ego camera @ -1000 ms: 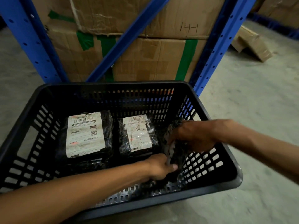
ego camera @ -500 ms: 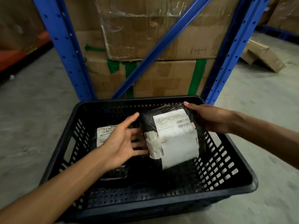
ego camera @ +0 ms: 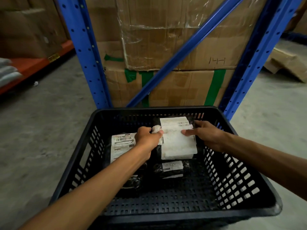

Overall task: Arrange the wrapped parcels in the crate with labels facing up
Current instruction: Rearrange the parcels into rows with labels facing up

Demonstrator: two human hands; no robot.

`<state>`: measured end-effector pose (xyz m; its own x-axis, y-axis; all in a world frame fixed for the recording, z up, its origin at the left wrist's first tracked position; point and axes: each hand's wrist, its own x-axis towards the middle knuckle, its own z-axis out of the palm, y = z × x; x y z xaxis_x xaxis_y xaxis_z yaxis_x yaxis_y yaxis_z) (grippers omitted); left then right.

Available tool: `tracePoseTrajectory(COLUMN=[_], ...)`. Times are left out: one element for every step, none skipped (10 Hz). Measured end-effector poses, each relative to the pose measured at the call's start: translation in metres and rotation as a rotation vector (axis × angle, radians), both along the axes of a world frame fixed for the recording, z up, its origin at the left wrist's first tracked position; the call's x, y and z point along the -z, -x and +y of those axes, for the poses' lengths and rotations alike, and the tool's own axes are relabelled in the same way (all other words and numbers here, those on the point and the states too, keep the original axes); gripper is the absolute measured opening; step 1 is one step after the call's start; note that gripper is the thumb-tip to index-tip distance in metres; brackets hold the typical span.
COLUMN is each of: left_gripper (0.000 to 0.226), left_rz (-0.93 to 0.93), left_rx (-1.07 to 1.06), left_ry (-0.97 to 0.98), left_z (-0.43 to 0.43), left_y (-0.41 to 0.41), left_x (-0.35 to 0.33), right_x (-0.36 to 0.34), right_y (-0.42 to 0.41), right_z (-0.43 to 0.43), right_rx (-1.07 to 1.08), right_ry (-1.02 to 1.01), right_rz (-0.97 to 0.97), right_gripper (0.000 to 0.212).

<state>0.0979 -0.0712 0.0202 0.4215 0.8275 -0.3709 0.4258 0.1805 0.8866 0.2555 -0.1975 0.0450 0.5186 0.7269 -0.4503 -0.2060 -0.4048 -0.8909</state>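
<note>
- Black crate (ego camera: 235, 185) sits on the concrete floor (ego camera: 41, 138), hard up against a blue rack (ego camera: 83, 52) loaded with cartons (ego camera: 174, 39).
- The parcel in hand (ego camera: 177, 140) is held over the far half of the crate, label up. Its long axis runs from the far wall toward the near wall, tilted a little.
- Left hand (ego camera: 147, 136) is curled shut on the parcel's left edge, thumb over a taped fold; forearm reaches in over the near-left corner.
- Right hand (ego camera: 206, 133) cups the parcel's far-right corner, fingers partly closed round the edge, index finger (ego camera: 187, 131) laid flat across the label.
- Both hands are on it already, one each side, so neither is nearer; the drop is straight down from between them.
- Left-side parcel (ego camera: 122, 146) lies along the left wall, label up, partly under my left forearm.
- Smaller parcel (ego camera: 172, 169) lies mid-floor, label up, directly beneath the near end of the held one.
- My read: the move turns on that overlap. Lowered as it hangs, the held parcel would land on the smaller one and cover its label.
- Bare crate floor shows to the right, beside the right wall; shifting there looks the better set-down.
- Cannot tell whether the held parcel's far end touches the far wall.
</note>
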Motion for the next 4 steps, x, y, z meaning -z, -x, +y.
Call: tracePoseTrajectory(left_gripper=[0.037, 0.027, 0.026, 0.027], left_rz=[0.303, 0.573, 0.663, 0.594], left_rx=[0.155, 0.376, 0.437, 0.397], left_ry=[-0.176, -0.442, -0.564, -0.457], left_z=[0.004, -0.003, -0.005, -0.002], left_y=[0.0, 0.001, -0.006, -0.004], left_x=[0.005, 0.007, 0.008, -0.006], right_x=[0.023, 0.051, 0.066, 0.049], right_y=[0.003, 0.017, 0.018, 0.022], right_z=[0.012, 0.013, 0.011, 0.011], right_rx=[-0.073, -0.191, -0.15, -0.213], right_ry=[0.107, 0.215, 0.205, 0.29], right_rz=[-0.12, -0.299, -0.274, -0.411], right_gripper=[0.034, 0.033, 0.054, 0.061])
